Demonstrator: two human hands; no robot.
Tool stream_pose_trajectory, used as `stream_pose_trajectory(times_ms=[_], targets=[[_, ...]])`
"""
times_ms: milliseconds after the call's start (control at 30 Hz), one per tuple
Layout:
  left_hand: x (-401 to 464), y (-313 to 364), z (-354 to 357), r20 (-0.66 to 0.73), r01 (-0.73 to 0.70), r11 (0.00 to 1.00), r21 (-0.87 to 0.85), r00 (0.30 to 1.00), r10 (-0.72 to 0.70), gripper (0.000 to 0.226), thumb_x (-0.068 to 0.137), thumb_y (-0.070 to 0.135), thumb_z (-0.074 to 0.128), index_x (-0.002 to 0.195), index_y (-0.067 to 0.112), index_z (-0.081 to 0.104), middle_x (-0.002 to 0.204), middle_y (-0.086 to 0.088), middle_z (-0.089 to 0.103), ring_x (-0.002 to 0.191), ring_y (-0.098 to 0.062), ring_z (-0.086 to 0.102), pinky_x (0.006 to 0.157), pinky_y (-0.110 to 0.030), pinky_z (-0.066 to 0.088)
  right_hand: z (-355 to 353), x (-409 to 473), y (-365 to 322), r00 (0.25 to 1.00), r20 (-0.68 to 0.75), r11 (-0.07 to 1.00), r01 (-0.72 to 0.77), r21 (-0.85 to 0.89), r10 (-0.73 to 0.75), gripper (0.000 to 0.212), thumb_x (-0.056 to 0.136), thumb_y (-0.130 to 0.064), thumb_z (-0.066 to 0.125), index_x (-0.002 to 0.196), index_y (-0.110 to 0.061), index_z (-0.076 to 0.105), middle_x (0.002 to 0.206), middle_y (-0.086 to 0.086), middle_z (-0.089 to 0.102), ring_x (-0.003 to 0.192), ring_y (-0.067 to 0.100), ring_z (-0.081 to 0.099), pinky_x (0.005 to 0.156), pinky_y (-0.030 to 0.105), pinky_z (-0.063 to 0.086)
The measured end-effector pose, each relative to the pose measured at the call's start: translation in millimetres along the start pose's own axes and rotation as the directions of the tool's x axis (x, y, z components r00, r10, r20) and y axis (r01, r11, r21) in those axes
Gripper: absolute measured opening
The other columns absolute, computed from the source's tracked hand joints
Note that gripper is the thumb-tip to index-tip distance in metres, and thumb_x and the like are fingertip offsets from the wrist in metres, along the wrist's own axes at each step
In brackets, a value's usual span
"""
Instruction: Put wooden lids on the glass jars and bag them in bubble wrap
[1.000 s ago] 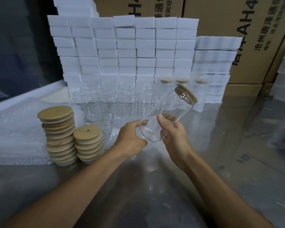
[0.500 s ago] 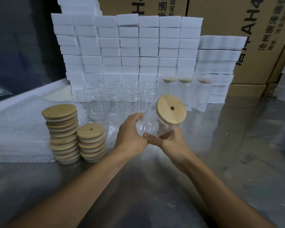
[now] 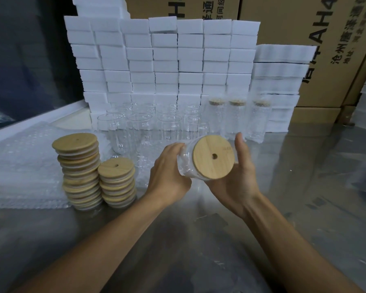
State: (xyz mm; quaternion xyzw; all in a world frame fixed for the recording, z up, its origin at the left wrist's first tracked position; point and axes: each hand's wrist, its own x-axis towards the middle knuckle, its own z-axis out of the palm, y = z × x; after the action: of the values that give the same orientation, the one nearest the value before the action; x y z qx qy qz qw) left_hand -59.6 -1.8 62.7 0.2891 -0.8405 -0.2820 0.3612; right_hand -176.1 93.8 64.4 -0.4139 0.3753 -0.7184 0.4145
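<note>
A glass jar (image 3: 185,161) lies on its side between my hands, its round wooden lid (image 3: 213,157) with a centre hole turned toward me. My left hand (image 3: 168,173) grips the jar's base end. My right hand (image 3: 237,176) cradles the lid end from below and the right, fingers curled round it. Two stacks of wooden lids (image 3: 80,170) stand at the left. Several empty open jars (image 3: 144,127) stand in rows behind. Three lidded jars in bubble wrap (image 3: 237,117) stand at the back right. Flat bubble-wrap bags (image 3: 23,166) are piled at the far left.
A wall of white foam blocks (image 3: 163,60) rises behind the jars, with cardboard boxes (image 3: 304,28) behind and to the right. The shiny metal table (image 3: 304,197) spreads to the right and toward me.
The jar has swung from pointing up and right to lying level with its lid facing me. My right hand has shifted from the jar's body to under the lid end.
</note>
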Motion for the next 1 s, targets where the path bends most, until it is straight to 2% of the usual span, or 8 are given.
stream_pose_trajectory(times_ms=[167, 233, 333, 500, 700, 833, 933, 1000], targets=[[5, 11, -5, 0.030, 0.057, 0.992, 0.108, 0.998, -0.061, 0.037, 0.066, -0.004, 0.057, 0.084, 0.026, 0.049, 0.096, 0.011, 0.058, 0.098, -0.027, 0.059, 0.074, -0.034, 0.047, 1, -1, -3, 0.998, 0.033, 0.999, -0.051, -0.001, 0.051, 0.119, 0.046, -0.073, 0.087, 0.140, -0.008, 0.055, 0.140, 0.008, 0.062, 0.135, 0.022, 0.054, 0.115, 0.036, 0.036], [5, 9, -5, 0.034, 0.083, 0.992, 0.098, 0.996, -0.087, 0.039, 0.066, -0.004, 0.059, 0.092, 0.026, 0.055, 0.098, 0.011, 0.057, 0.100, -0.026, 0.059, 0.076, -0.034, 0.048, -1, 0, -3, 0.999, 0.015, 0.999, -0.042, 0.028, 0.042, 0.085, 0.058, -0.057, 0.087, 0.128, -0.013, 0.065, 0.130, 0.005, 0.068, 0.126, 0.019, 0.060, 0.111, 0.034, 0.039], [2, 8, -6, 0.036, 0.136, 0.991, -0.004, 0.990, -0.135, 0.070, 0.069, -0.002, 0.068, 0.132, 0.023, 0.052, 0.134, 0.007, 0.051, 0.122, -0.018, 0.050, 0.093, -0.028, 0.042, -6, 3, -1, 0.997, -0.062, 0.990, -0.030, 0.135, 0.039, 0.043, 0.083, -0.040, 0.057, 0.114, -0.012, 0.069, 0.110, 0.004, 0.071, 0.103, 0.019, 0.063, 0.095, 0.031, 0.042], [2, 20, -8, 0.038, 0.091, 0.996, -0.012, 0.995, -0.090, 0.078, 0.070, 0.005, 0.073, 0.141, 0.019, 0.047, 0.142, 0.006, 0.047, 0.128, -0.018, 0.047, 0.103, -0.031, 0.041, -13, 8, 7, 0.991, -0.122, 0.982, -0.029, 0.186, 0.052, 0.036, 0.090, -0.028, 0.053, 0.114, -0.009, 0.072, 0.113, 0.008, 0.074, 0.104, 0.021, 0.068, 0.097, 0.031, 0.048], [7, 37, -13, 0.023, 0.082, 0.996, -0.030, 0.996, -0.081, 0.077, 0.070, 0.011, 0.076, 0.141, 0.022, 0.047, 0.142, 0.006, 0.048, 0.130, -0.017, 0.046, 0.105, -0.030, 0.040, -7, 8, 12, 0.932, -0.313, 0.942, 0.072, -0.327, -0.180, 0.030, 0.106, -0.030, 0.051, 0.097, -0.025, 0.079, 0.100, -0.002, 0.077, 0.098, 0.015, 0.069, 0.090, 0.030, 0.054], [8, 53, -16, 0.009, 0.063, 0.995, -0.080, 0.998, -0.062, 0.079, 0.072, 0.014, 0.076, 0.143, 0.027, 0.045, 0.146, 0.007, 0.044, 0.132, -0.016, 0.044, 0.104, -0.031, 0.043, -3, 6, 8, 0.861, -0.373, 0.893, 0.178, -0.413, -0.344, 0.026, 0.098, -0.019, 0.067, 0.125, -0.015, 0.068, 0.104, -0.006, 0.078, 0.104, 0.005, 0.072, 0.087, 0.018, 0.055], [11, 67, -16, 0.045, 0.083, 0.988, -0.131, 0.996, -0.078, 0.078, 0.072, 0.012, 0.072, 0.144, 0.029, 0.044, 0.144, 0.006, 0.047, 0.117, -0.026, 0.061, 0.087, -0.040, 0.056, 0, 4, 9, 0.819, -0.354, 0.829, 0.238, -0.506, -0.451, 0.034, 0.091, -0.007, 0.074, 0.124, -0.014, 0.065, 0.115, -0.009, 0.072, 0.112, 0.003, 0.068, 0.096, 0.020, 0.053], [16, 74, -18, 0.098, 0.138, 0.963, -0.233, 0.988, -0.118, 0.083, 0.069, 0.004, 0.072, 0.144, 0.028, 0.045, 0.141, 0.008, 0.049, 0.094, -0.022, 0.069, 0.057, -0.025, 0.054, 2, 2, 8, 0.794, -0.304, 0.771, 0.296, -0.564, -0.527, 0.029, 0.088, -0.007, 0.077, 0.113, -0.018, 0.066, 0.114, -0.006, 0.072, 0.112, 0.005, 0.069, 0.098, 0.023, 0.053]])
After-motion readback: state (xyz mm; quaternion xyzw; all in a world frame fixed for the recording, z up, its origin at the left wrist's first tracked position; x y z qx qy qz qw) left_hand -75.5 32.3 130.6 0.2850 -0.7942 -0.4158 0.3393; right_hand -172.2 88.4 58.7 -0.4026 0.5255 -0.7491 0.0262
